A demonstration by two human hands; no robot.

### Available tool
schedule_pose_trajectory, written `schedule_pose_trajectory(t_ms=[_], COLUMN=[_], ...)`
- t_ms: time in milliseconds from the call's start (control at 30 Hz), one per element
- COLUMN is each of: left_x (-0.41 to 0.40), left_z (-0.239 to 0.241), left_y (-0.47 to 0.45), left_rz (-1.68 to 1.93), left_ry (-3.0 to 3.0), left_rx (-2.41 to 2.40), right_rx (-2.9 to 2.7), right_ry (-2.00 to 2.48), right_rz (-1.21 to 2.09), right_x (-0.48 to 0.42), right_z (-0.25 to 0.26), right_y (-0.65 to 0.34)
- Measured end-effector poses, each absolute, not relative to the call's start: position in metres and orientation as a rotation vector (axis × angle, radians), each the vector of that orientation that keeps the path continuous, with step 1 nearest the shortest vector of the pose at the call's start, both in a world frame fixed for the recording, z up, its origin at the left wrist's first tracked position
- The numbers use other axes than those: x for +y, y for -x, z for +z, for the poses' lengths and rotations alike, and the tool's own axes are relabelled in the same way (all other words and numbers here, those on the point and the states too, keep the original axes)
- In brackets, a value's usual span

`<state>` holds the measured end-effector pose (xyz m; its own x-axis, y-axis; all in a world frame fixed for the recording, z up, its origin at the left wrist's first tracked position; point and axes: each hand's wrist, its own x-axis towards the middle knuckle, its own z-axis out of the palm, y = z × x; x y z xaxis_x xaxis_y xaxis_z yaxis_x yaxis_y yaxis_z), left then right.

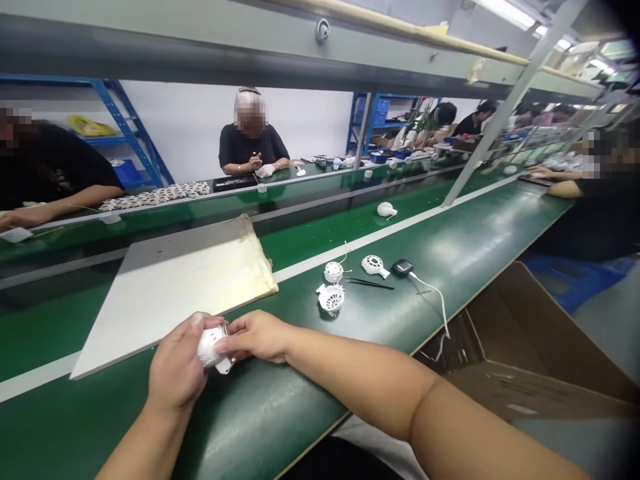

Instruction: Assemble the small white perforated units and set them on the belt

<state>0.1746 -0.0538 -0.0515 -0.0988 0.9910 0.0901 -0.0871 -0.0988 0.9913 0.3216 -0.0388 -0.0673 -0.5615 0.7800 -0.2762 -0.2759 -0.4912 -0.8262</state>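
Two bare hands hold a white plastic housing at the workbench

The left hand (176, 363) has its fingers curled around the white ribbed plastic housing (213, 350), and the right hand (256, 335) closes on it from the other side, fingertips pressed against it. The housing sits between the hands, above the edge of a flat pale-grey board (170, 300) lying on the green conveyor belt (280, 413). Nearby on the belt lie similar white round grilled plastic parts (331, 299), slim black tweezers (370, 283) and a small black device with a white cable (403, 268).
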Motion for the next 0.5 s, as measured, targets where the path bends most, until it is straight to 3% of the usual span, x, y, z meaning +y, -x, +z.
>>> schedule_pose_trajectory(t_ms=[167,367,500], left_x=[-0.047,-0.048,-0.058], left_z=[-0.060,-0.070,-0.062], left_y=[-0.177,-0.176,-0.175], left_rz=[1.390,1.366,1.198], left_ry=[-1.163,-1.333,-1.626], left_rx=[1.119,1.048,1.084], right_rx=[-1.230,-1.903,-1.764], right_ry=[0.846,0.859,0.737], right_rz=[1.919,0.709,0.595], right_x=[-0.030,-0.032,-0.032], right_z=[-0.070,-0.054,-0.048], right_y=[-0.329,-0.354,-0.365])
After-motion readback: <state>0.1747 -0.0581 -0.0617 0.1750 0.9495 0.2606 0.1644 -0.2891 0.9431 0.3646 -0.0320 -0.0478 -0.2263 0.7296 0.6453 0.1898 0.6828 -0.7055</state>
